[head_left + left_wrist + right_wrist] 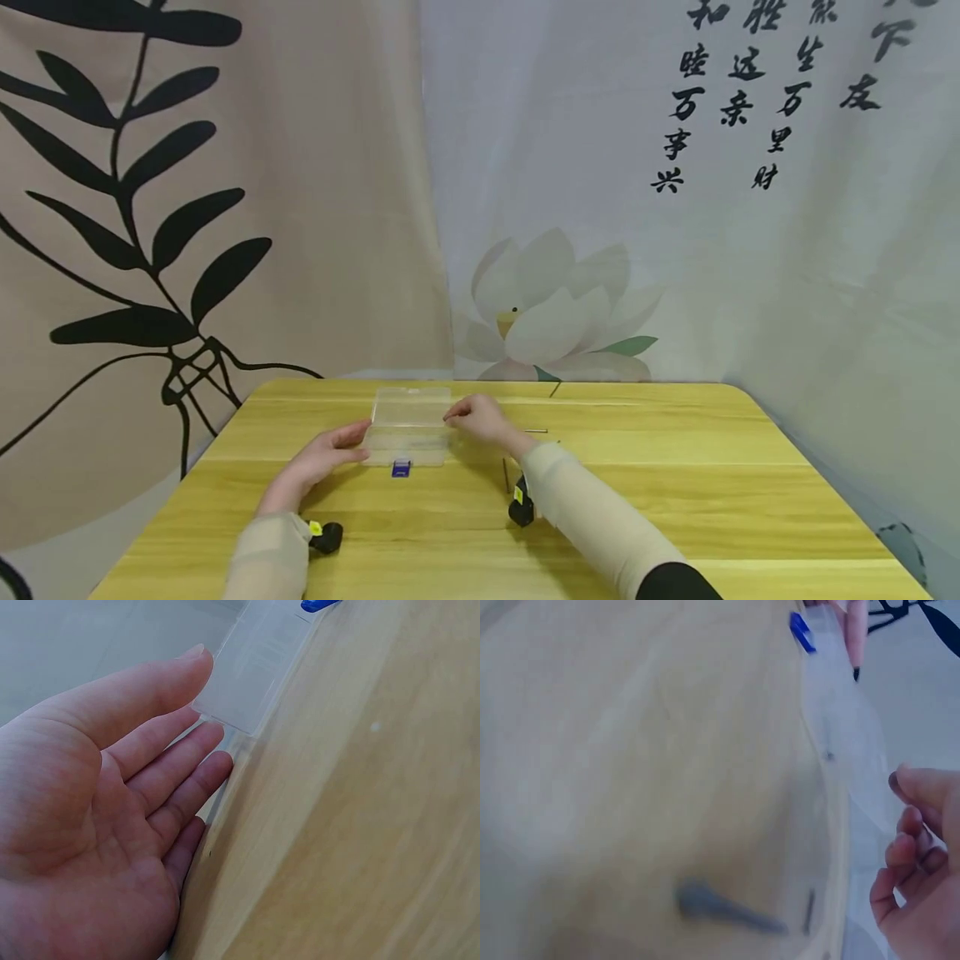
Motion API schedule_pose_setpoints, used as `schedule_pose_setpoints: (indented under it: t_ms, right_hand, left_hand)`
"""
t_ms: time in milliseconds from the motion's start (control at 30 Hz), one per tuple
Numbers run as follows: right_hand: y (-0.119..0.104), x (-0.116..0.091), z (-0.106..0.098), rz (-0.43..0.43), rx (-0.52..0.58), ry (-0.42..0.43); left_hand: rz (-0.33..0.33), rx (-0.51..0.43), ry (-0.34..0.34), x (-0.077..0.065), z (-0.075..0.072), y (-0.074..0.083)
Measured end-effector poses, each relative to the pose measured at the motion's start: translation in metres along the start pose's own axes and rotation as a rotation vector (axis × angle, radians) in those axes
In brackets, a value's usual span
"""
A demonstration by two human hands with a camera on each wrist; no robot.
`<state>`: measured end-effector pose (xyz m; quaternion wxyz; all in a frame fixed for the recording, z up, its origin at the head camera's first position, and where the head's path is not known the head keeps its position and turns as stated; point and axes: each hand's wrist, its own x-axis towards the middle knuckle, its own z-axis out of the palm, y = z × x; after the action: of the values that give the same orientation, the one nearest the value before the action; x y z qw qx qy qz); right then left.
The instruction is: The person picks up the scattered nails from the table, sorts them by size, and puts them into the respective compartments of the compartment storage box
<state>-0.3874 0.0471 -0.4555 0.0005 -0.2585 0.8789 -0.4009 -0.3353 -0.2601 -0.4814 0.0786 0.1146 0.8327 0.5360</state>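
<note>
A clear plastic box (405, 446) with a blue latch (401, 469) lies on the table, its lid (411, 407) swung back. At its left end is my left hand (333, 450), thumb and fingers extended around the corner; in the left wrist view the fingertips (214, 735) are by the box's end. My right hand (483, 421) is at the right end by the lid, fingers bent and thumb close to the index finger (895, 780). Blur hides whether anything small is pinched there. A small dark spot (829, 756) shows at the box in the right wrist view.
Thin screw- or nail-like pieces lie on the wooden table (675, 467): one (536, 431) right of the right hand, another (506, 475) beside the wrist camera (521, 502), another (555, 388) at the back edge. A printed curtain (360, 208) hangs behind.
</note>
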Motion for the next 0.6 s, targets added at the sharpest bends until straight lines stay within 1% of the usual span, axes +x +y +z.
schedule_pose_setpoints:
  t_ms: [100,300,600]
  right_hand:
    - [0.008,-0.001,-0.015,0.000,0.001,0.003]
    - [0.024,-0.007,-0.052,0.004,-0.006,0.058]
    - [0.054,-0.018,-0.105,0.105,-0.024,0.171]
  left_hand:
    - [-0.010,0.013,0.003,0.000,0.000,-0.001]
    - [0.000,0.019,-0.003,-0.001,-0.001,0.000]
    - [-0.002,0.017,-0.003,-0.002,0.001,-0.001]
